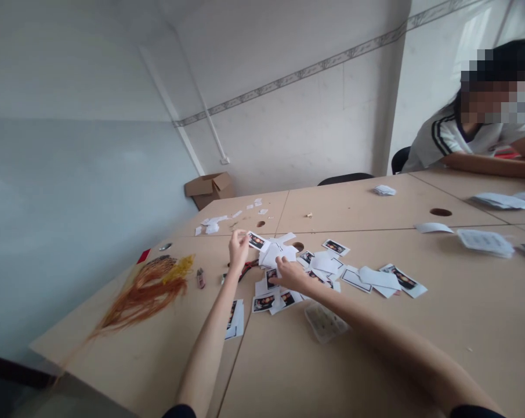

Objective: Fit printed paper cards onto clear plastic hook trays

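Note:
My left hand (238, 251) pinches the edge of a photo card (257, 240) with a dark printed picture and a white border. Just right of it, my right hand (293, 275) reaches over a loose heap of white cards (271, 255), thumb and fingers apart and close to the papers. Whether those fingertips touch a card is hard to tell. More photo cards (264, 302) lie face up below the heap, several overlapping. Red-handled pliers (248, 268) are partly hidden beside my left wrist.
A clear plastic box (326, 323) stands near my right forearm. Orange and yellow cords (153, 290) lie at left, with a small knife-like object (201, 278) beside them. A cardboard box (210, 188) stands behind the table (375, 360). Across it at right sits another person (445, 136).

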### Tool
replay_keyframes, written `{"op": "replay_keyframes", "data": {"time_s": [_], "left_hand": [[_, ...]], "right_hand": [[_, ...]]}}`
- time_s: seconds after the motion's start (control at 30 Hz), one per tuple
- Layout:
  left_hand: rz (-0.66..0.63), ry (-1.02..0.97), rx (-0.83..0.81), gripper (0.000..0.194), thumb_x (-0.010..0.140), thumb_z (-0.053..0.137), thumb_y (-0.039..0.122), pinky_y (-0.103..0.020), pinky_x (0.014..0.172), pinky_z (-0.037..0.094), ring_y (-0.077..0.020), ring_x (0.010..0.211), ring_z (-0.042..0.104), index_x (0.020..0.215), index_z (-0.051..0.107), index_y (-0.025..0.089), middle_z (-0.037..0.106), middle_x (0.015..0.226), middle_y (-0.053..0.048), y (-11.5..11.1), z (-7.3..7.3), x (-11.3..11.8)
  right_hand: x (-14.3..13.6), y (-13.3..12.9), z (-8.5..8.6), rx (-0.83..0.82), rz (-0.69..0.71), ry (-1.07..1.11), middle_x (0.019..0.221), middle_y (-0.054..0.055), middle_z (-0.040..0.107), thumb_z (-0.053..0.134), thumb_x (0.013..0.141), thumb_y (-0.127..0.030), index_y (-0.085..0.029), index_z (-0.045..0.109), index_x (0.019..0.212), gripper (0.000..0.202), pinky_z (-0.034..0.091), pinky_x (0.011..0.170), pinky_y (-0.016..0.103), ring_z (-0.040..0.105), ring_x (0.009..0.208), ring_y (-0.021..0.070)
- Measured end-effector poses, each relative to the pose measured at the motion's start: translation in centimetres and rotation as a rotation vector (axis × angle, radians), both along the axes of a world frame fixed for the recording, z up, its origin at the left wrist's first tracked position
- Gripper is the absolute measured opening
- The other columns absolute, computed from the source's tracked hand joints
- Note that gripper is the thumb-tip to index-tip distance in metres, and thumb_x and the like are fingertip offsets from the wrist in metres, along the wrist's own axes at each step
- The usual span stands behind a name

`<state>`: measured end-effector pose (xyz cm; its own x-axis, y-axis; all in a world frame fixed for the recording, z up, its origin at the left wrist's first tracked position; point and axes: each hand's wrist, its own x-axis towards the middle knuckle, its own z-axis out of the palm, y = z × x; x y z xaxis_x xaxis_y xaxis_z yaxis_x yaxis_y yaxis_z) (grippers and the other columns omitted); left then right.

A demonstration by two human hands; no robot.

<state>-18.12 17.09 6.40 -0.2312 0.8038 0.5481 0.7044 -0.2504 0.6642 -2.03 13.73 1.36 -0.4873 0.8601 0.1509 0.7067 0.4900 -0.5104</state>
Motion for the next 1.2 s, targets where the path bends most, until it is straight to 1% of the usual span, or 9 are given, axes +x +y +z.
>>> {"op": "replay_keyframes", "data": {"time_s": [0.17, 0.33, 0.43, 0.57, 0.7, 0.8, 1.0, 1.1, 1.2], "left_hand": [[0.169, 0.155, -0.158, 0.017, 0.072, 0.048, 0.022, -0.028, 0.064, 0.043, -0.0191, 0.069, 0.059, 0.088, 0.048, 0.017, 0.06, 0.07, -0.004, 0.8, -4.0, 0.3], [0.195, 0.323, -0.211, 0.02, 0.063, 0.056, 0.011, -0.037, 0.08, 0.036, -0.0246, 0.09, 0.054, 0.081, 0.05, 0.017, 0.06, 0.082, -0.009, -0.1, -4.4, 0.1], [0.138, 0.398, -0.175, 0.021, 0.063, 0.055, 0.009, -0.041, 0.085, 0.033, -0.0268, 0.099, 0.048, 0.083, 0.052, 0.015, 0.057, 0.096, -0.013, -0.7, -2.8, 0.4], [-0.08, 0.464, -0.116, 0.009, 0.074, 0.045, 0.016, -0.029, 0.079, 0.04, -0.0164, 0.084, 0.054, 0.077, 0.054, 0.015, 0.059, 0.085, -0.007, -1.8, 0.9, 1.8], [-0.288, 0.514, -0.077, 0.011, 0.075, 0.047, 0.022, -0.024, 0.074, 0.043, -0.0126, 0.077, 0.055, 0.076, 0.056, 0.017, 0.059, 0.082, -0.002, -4.3, 4.3, 3.9], [-0.441, 0.518, 0.027, 0.011, 0.075, 0.05, 0.023, -0.028, 0.081, 0.041, -0.0143, 0.086, 0.055, 0.08, 0.057, 0.017, 0.059, 0.09, -0.004, -6.3, 6.1, 5.3], [-0.389, 0.361, 0.127, 0.02, 0.071, 0.058, 0.028, -0.028, 0.073, 0.046, -0.0145, 0.079, 0.057, 0.087, 0.056, 0.017, 0.061, 0.084, -0.003, -9.9, 8.2, 7.0], [-0.387, 0.305, 0.144, 0.015, 0.071, 0.058, 0.026, -0.027, 0.073, 0.046, -0.0136, 0.078, 0.057, 0.084, 0.057, 0.018, 0.061, 0.081, -0.002, -11.7, 8.9, 7.6], [-0.44, 0.27, 0.126, 0.009, 0.072, 0.056, 0.022, -0.024, 0.069, 0.047, -0.0122, 0.076, 0.057, 0.08, 0.056, 0.018, 0.061, 0.078, -0.001, -13.1, 9.4, 7.8]], "right_hand": [[-0.5, 0.4, -1.0, -0.062, -0.043, 0.05, 0.108, 0.008, 0.049, 0.05, 0.082, -0.029, -0.014, 0.044, 0.112, 0.034, 0.045, 0.074, 0.037, 0.053, 0.089, 0.018], [0.0, 2.0, -1.7, -0.16, 0.023, 0.175, 0.102, 0.006, 0.053, 0.047, 0.084, -0.029, -0.014, 0.047, 0.108, 0.028, 0.047, 0.071, 0.034, 0.055, 0.084, 0.0155], [0.3, 3.1, -1.9, -0.21, 0.074, 0.261, 0.1, 0.005, 0.054, 0.047, 0.084, -0.029, -0.014, 0.049, 0.105, 0.026, 0.048, 0.07, 0.033, 0.055, 0.082, 0.0145], [1.4, 4.5, -0.8, -0.225, 0.129, 0.402, 0.092, 0.003, 0.056, 0.049, 0.083, -0.03, -0.012, 0.053, 0.096, 0.022, 0.047, 0.067, 0.031, 0.055, 0.078, 0.0139], [3.1, 4.6, 2.0, -0.231, 0.207, 0.598, 0.071, 0.001, 0.055, 0.052, 0.078, -0.026, -0.008, 0.055, 0.079, 0.018, 0.043, 0.059, 0.024, 0.052, 0.063, 0.0097], [4.5, 3.6, 4.8, -0.231, 0.297, 0.743, 0.074, 0.002, 0.056, 0.049, 0.079, -0.026, -0.009, 0.054, 0.088, 0.02, 0.041, 0.059, 0.02, 0.051, 0.064, 0.0077], [6.7, -0.4, 9.9, -0.263, 0.476, 0.924, 0.075, 0.002, 0.057, 0.055, 0.075, -0.029, -0.013, 0.051, 0.095, 0.026, 0.039, 0.055, 0.019, 0.051, 0.061, 0.0067], [7.5, -2.7, 11.6, -0.258, 0.625, 0.972, 0.078, 0.003, 0.056, 0.055, 0.076, -0.025, -0.013, 0.051, 0.095, 0.023, 0.04, 0.06, 0.022, 0.052, 0.068, 0.0084], [8.1, -4.5, 12.6, -0.184, 0.646, 0.913, 0.071, 0.0, 0.053, 0.053, 0.078, -0.023, -0.013, 0.051, 0.085, 0.013, 0.039, 0.057, 0.021, 0.05, 0.064, 0.008]]}}
